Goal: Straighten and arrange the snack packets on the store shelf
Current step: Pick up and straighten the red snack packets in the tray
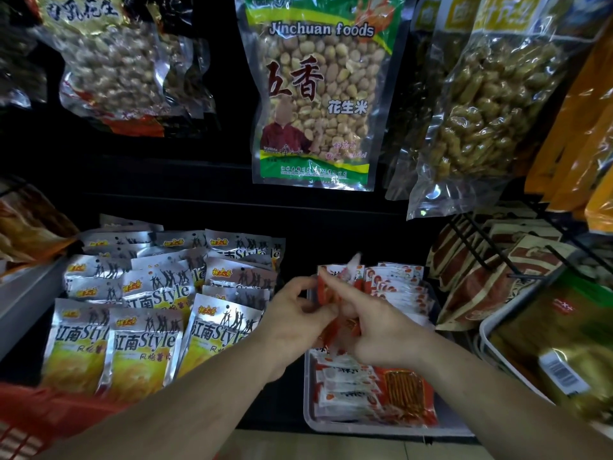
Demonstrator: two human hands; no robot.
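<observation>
**Entry: red-and-white packets, grey tray**

- Held packets (333,287): a thin sheaf of red-and-white sachets is held upright over the middle of the grey tray (365,430), on the lower shelf. It sits just in front of the standing row (398,283) of the same sachets.
- Handling (judged): the sachets are light, soft film pouches that are slick and easily creased. The stick contents seen through the window of the flat packet (404,390) are probably brittle. A hold at the side seams or the sealed top edge is advised, and the filled centre should not be squeezed.
- Orientation: the long axis runs roughly vertical and leans slightly away. The top seal is up and the printed face is toward the camera. One pale corner is seen flared above the sheaf.
- Flat packets at the tray front are laid with the long axis across the tray, left to right.
- Left hand (295,313): the fingers are curled and pinch the sheaf at its left edge.
- Right hand (378,336): the index finger is stretched up along the face of the sheaf. The other fingers are curled on its lower part, holding it. The thumb is hidden.
- Surroundings: silver-and-yellow chip packets (146,343) are fanned to the left. Brown-and-cream pouches (481,287) lie to the right. A peanut bag (315,94) hangs above.
</observation>
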